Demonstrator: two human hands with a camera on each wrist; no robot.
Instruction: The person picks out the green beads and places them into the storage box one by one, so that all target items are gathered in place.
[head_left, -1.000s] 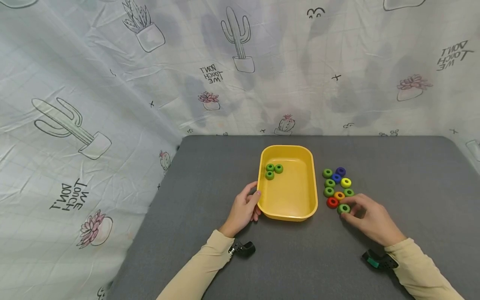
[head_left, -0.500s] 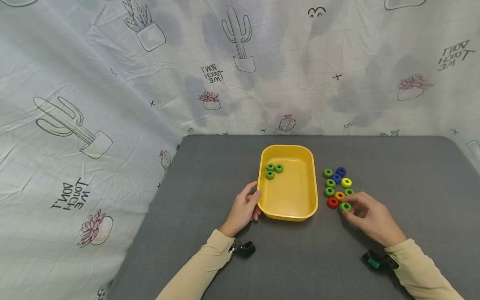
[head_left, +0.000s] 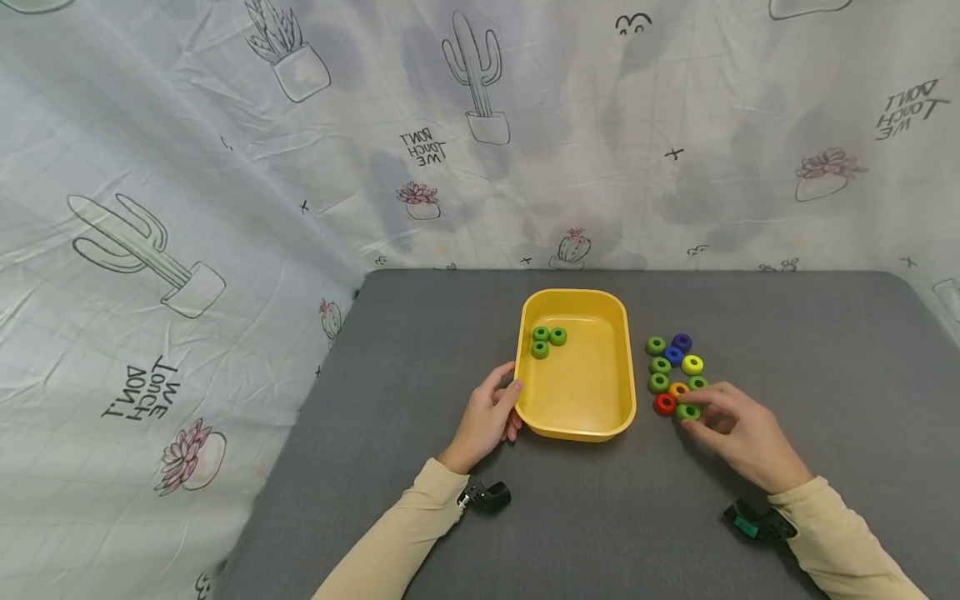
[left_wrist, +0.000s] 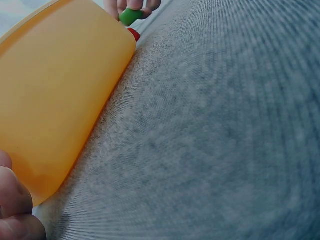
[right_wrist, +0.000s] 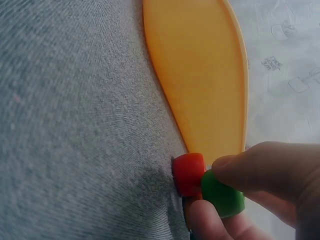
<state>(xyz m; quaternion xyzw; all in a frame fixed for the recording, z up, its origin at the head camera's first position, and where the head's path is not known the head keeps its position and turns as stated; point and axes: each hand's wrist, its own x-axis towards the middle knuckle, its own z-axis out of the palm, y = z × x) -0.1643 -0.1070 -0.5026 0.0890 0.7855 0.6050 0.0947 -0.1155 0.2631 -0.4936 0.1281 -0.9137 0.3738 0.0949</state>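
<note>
In the head view my left hand (head_left: pixel 483 421) holds the left side of a yellow plastic tray (head_left: pixel 577 400), with the thumb at its rim and the fingers along the outer wall. Three green beads (head_left: pixel 540 350) lie inside, near the far left corner. To the right of the tray, my right hand (head_left: pixel 738 433) pinches a green bead (head_left: pixel 687 412) between thumb and fingers. The right wrist view shows this green bead (right_wrist: pixel 222 195) close against a red bead (right_wrist: pixel 189 174). An orange bead (head_left: pixel 678 390) sits just beyond the fingertips.
Several more beads cluster right of the tray: green (head_left: pixel 657 383), blue (head_left: pixel 672 357), purple (head_left: pixel 682 342) and yellow (head_left: pixel 692 364). All rest on a grey table (head_left: pixel 450 317). A cactus-print cloth (head_left: pixel 525 192) hangs behind and at the left.
The pinched green bead has shifted slightly away from me, nearer the red and orange beads, with my right hand. My left hand and the tray stay put.
</note>
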